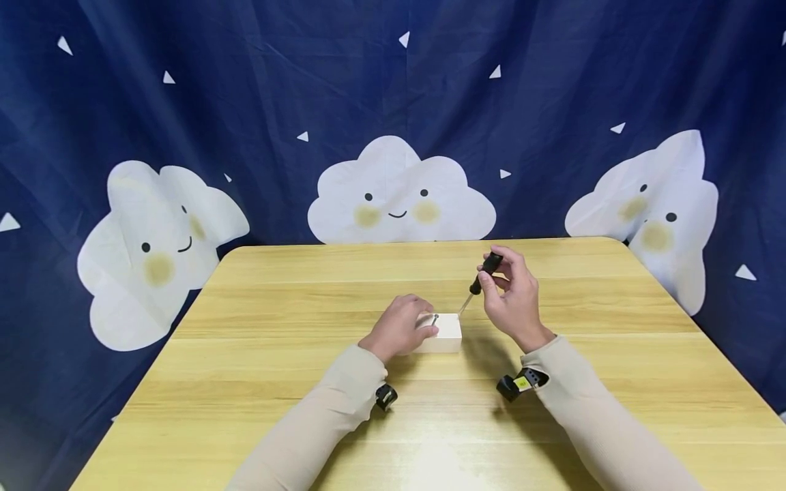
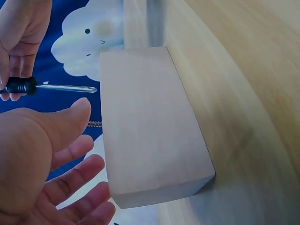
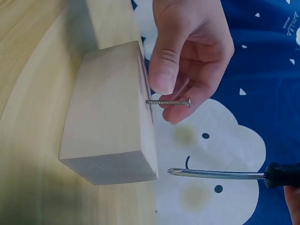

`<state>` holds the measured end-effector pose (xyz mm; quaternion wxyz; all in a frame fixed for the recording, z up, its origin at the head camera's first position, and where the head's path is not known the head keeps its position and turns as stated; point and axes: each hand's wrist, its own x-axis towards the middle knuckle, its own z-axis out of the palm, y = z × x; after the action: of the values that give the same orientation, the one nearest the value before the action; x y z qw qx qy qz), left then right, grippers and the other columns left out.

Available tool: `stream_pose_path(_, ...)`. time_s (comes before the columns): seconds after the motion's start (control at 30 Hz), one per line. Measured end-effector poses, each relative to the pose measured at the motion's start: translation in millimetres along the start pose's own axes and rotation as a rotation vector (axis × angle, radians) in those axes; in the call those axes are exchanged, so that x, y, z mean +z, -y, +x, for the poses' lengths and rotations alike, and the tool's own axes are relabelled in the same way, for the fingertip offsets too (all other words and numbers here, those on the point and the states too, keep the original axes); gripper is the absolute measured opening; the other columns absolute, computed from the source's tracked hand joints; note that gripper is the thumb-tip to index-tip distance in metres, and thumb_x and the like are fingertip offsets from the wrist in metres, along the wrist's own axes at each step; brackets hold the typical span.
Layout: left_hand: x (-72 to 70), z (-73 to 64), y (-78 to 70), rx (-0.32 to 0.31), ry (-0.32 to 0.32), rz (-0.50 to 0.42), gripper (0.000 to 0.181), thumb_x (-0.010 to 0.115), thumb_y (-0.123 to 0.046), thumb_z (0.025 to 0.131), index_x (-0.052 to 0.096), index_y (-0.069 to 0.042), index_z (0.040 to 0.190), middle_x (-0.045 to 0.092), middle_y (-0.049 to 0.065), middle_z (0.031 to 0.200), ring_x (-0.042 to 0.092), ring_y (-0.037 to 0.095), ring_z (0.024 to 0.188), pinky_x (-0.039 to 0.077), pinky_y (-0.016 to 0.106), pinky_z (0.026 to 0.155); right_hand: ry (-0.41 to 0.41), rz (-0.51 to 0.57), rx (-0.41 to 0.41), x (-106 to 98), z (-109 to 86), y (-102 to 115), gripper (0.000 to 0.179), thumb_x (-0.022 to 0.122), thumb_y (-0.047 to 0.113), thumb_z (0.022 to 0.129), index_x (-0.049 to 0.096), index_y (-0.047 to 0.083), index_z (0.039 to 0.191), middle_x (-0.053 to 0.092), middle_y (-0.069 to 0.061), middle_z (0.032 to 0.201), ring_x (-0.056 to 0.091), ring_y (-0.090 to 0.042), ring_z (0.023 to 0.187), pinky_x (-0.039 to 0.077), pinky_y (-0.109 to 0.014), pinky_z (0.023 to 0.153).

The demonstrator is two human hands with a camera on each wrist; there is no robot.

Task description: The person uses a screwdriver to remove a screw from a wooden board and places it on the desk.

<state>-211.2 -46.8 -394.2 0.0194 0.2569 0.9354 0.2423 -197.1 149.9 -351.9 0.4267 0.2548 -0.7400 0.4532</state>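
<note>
A pale wooden block [image 3: 103,103] lies on the table, and a metal screw [image 3: 168,102] stands upright from its top face. My left hand [image 1: 400,329] is at the block's left part, its thumb and fingers around the screw without visibly pinching it. In the left wrist view, those fingers [image 2: 77,176] are spread and loosely bent beside the block's top. My right hand [image 1: 514,300] grips the black handle of a screwdriver [image 1: 486,271], tilted with its tip down. That cross-shaped tip [image 3: 174,172] hovers near the block's right end, apart from the screw.
The block rests on a wood-grain table [image 1: 276,286] with rounded far corners. A dark blue curtain [image 1: 264,82] with smiling clouds hangs behind the table. Both wrists carry black strapped cameras, such as the right wrist's camera [image 1: 510,387].
</note>
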Motion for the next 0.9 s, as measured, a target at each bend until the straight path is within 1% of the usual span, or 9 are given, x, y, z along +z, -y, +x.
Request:
stream_pose_path(0.1,0.6,1.4,-1.1,0.005,-0.011,0.003,0.035,0.069,-0.028,0.091,0.066,-0.006,0.119,0.062,0.008,0.123,0.052,0.027,0.121,0.038,0.039,0.107,-0.003,-0.006,0.007,-1.4,-0.4,3.6,0.044,0.059,-0.028,0.076,0.047,-0.018,0.116,0.059,-0.033,0.098,0.065,-0.043,0.077,0.054,-0.016,0.075)
stream_pose_path(0.3,1.9,3.1,-1.3,0.034,-0.046,0.000,0.023,0.067,-0.022,0.092,0.070,-0.008,0.109,0.066,0.007,0.115,0.055,0.026,0.116,0.040,0.037,0.105,-0.011,-0.021,0.015,-2.7,-3.8,1.4,0.043,0.060,-0.026,0.076,0.047,-0.017,0.116,0.059,-0.034,0.096,0.065,-0.043,0.076,0.055,-0.017,0.074)
stream_pose_path(0.47,2.3,3.8,-1.2,0.040,-0.066,-0.002,0.019,0.068,-0.022,0.092,0.071,-0.009,0.105,0.067,0.006,0.114,0.056,0.025,0.114,0.042,0.036,0.103,-0.002,-0.017,0.014,-3.8,-2.7,3.9,0.043,0.059,-0.029,0.075,0.048,-0.019,0.115,0.059,-0.035,0.096,0.065,-0.043,0.076,0.056,-0.018,0.073)
stream_pose_path(0.63,2.2,4.2,-0.6,0.060,-0.084,0.002,0.016,0.067,-0.020,0.092,0.072,-0.009,0.102,0.067,0.006,0.110,0.058,0.024,0.110,0.044,0.036,0.100,0.008,-0.044,0.017,-5.0,-1.0,7.4,0.047,0.061,-0.030,0.073,0.048,-0.019,0.117,0.059,-0.033,0.095,0.065,-0.041,0.076,0.055,-0.016,0.072)
stream_pose_path(0.73,1.9,4.1,-0.9,0.074,-0.092,0.006,0.014,0.067,-0.019,0.093,0.072,-0.009,0.100,0.068,0.006,0.108,0.059,0.025,0.108,0.046,0.037,0.098,0.013,-0.054,0.035,-5.6,0.0,9.1,0.048,0.062,-0.029,0.074,0.047,-0.020,0.119,0.059,-0.034,0.095,0.065,-0.040,0.077,0.054,-0.014,0.072)
stream_pose_path(0.9,2.1,4.2,-1.2,0.080,-0.100,0.000,0.011,0.067,-0.018,0.092,0.072,-0.009,0.097,0.068,0.006,0.106,0.060,0.025,0.107,0.047,0.037,0.097,0.014,-0.066,0.071,-6.2,0.5,8.9,0.050,0.063,-0.027,0.075,0.045,-0.021,0.121,0.060,-0.032,0.095,0.064,-0.040,0.078,0.051,-0.011,0.074)
